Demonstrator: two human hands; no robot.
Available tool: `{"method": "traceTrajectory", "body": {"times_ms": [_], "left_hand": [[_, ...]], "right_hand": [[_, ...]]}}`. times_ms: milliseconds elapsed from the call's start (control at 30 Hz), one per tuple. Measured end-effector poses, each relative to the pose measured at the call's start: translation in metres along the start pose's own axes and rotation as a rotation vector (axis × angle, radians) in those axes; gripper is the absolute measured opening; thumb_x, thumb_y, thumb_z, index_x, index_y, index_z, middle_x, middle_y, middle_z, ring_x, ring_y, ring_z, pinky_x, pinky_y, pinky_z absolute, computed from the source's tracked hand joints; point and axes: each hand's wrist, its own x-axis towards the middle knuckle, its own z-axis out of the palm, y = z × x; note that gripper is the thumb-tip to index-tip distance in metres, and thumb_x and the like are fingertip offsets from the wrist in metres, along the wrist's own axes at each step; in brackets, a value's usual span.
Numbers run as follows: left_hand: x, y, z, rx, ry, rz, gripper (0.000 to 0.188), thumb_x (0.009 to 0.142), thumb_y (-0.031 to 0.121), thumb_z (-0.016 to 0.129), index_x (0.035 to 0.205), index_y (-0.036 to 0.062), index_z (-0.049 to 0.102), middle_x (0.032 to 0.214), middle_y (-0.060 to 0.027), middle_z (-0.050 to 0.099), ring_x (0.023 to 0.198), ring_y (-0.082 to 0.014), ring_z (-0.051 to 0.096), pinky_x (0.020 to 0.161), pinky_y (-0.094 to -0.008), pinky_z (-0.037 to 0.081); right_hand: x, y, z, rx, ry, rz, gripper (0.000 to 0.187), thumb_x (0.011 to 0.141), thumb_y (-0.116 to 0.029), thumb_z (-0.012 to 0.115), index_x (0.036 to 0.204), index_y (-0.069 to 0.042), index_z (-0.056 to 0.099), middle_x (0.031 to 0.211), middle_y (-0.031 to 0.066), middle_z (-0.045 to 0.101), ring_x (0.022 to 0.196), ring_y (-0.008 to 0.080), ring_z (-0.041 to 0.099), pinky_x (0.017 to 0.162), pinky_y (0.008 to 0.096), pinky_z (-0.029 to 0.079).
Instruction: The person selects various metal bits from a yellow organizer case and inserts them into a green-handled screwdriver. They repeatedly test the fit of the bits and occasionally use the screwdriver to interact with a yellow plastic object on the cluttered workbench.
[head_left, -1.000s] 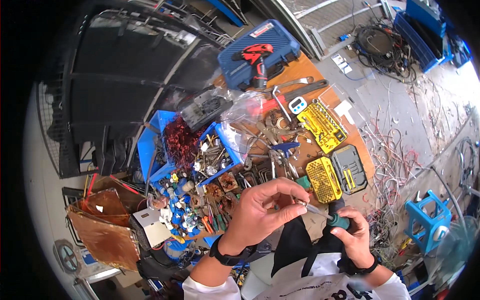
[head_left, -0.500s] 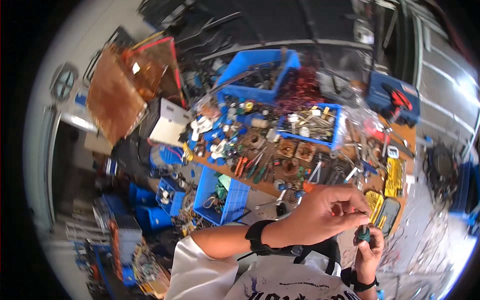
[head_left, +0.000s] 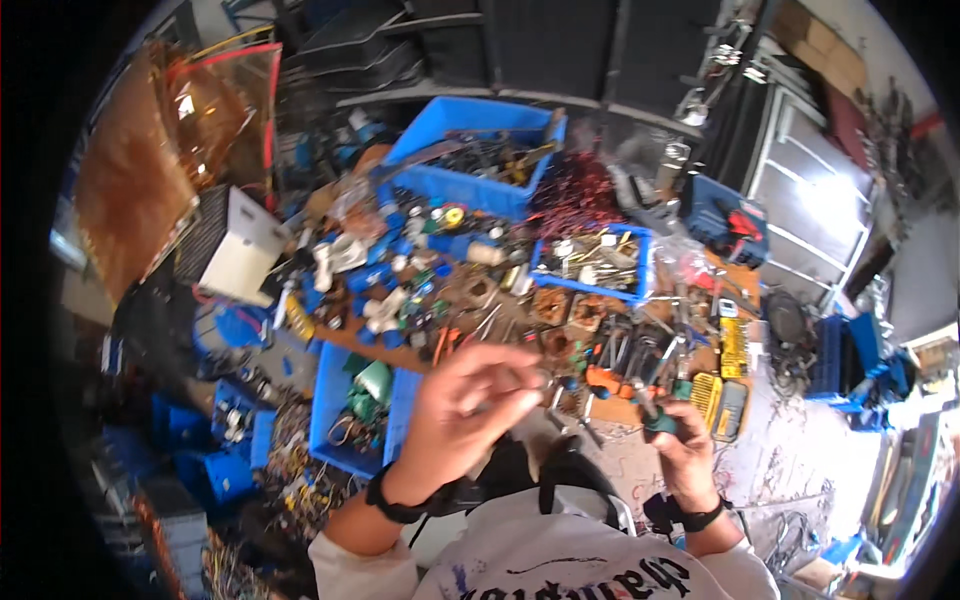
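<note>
My right hand (head_left: 688, 452) is wrapped round a screwdriver (head_left: 660, 420) with a dark green handle. Its short metal shaft points up and away from me. To the left, my left hand (head_left: 465, 415) hovers over the near edge of the workbench, thumb and fingers bent together in a pinch. Whatever small thing may sit between those fingertips is hidden or too small to make out. Just right of the screwdriver lie a yellow bit case (head_left: 706, 397) and a dark case (head_left: 732, 408) beside it.
Pliers and hand tools (head_left: 625, 360) crowd the bench's near edge. Behind them stand a blue tray of metal parts (head_left: 640, 293) and a large blue bin (head_left: 455, 195). Lower down at the left is another blue bin (head_left: 330, 400). A power drill (head_left: 742, 228) rests on a blue case at the right.
My left hand has moved left, away from the screwdriver's tip. My right hand has shifted left and up with the screwdriver. The whole view has turned.
</note>
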Motion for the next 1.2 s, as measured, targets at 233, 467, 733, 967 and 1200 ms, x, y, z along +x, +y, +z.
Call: {"method": "traceTrajectory", "body": {"times_ms": [233, 467, 733, 967, 1200], "left_hand": [[-0.031, -0.014, -0.042, 0.008, 0.144, -0.081, 0.026, 0.084, -0.001, 0.061, 0.109, 0.0028, 0.055, 0.092, -0.0054, 0.061, 0.077, -0.0076, 0.054, 0.062, -0.0211, 0.043], [-0.039, -0.107, -0.208, -0.018, 0.395, -0.271, 0.022, 0.085, 0.018, 0.065, 0.101, 0.0045, 0.061, 0.082, 0.0002, 0.064, 0.064, -0.0059, 0.055, 0.056, -0.0199, 0.042], [-0.059, -0.265, -0.530, 0.397, 1.089, -0.247, 0.022, 0.074, 0.013, 0.070, 0.092, 0.0043, 0.061, 0.076, -0.0015, 0.064, 0.063, -0.0134, 0.057, 0.061, -0.0249, 0.047], [-0.017, -0.316, -0.689, 0.992, 1.335, -0.357, 0.041, 0.066, 0.016, 0.076, 0.097, -0.0019, 0.056, 0.096, -0.0204, 0.059, 0.089, -0.0359, 0.060, 0.074, -0.0436, 0.049], [-0.012, -0.375, -0.784, 0.824, 1.215, -0.622, 0.062, 0.061, 0.026, 0.083, 0.103, -0.0054, 0.050, 0.102, -0.0227, 0.057, 0.095, -0.0385, 0.058, 0.082, -0.0457, 0.048]], "right_hand": [[0.009, 0.003, 0.009, 0.051, -0.128, 0.025, 0.036, 0.075, -0.003, 0.073, 0.107, -0.006, 0.058, 0.106, 0.0071, 0.059, 0.098, 0.0177, 0.055, 0.084, 0.0303, 0.044], [0.010, -0.006, 0.045, -0.080, 0.008, -0.013, 0.046, 0.078, -0.021, 0.073, 0.116, -0.007, 0.052, 0.106, 0.0054, 0.056, 0.092, 0.0157, 0.054, 0.076, 0.0278, 0.046], [0.026, 0.006, 0.074, -0.149, 0.199, -0.074, 0.052, 0.083, -0.022, 0.068, 0.126, -0.006, 0.044, 0.109, 0.0043, 0.054, 0.097, 0.0148, 0.051, 0.080, 0.0262, 0.041], [0.058, 0.012, 0.197, 0.087, 0.135, 0.115, 0.038, 0.091, -0.032, 0.044, 0.125, -0.016, 0.047, 0.116, 0.0088, 0.051, 0.108, 0.0197, 0.046, 0.097, 0.0410, 0.033], [0.087, 0.052, 0.260, 0.239, 0.177, 0.241, 0.045, 0.088, -0.039, 0.052, 0.126, -0.016, 0.048, 0.119, 0.0084, 0.053, 0.110, 0.0232, 0.047, 0.097, 0.0390, 0.035]]}}
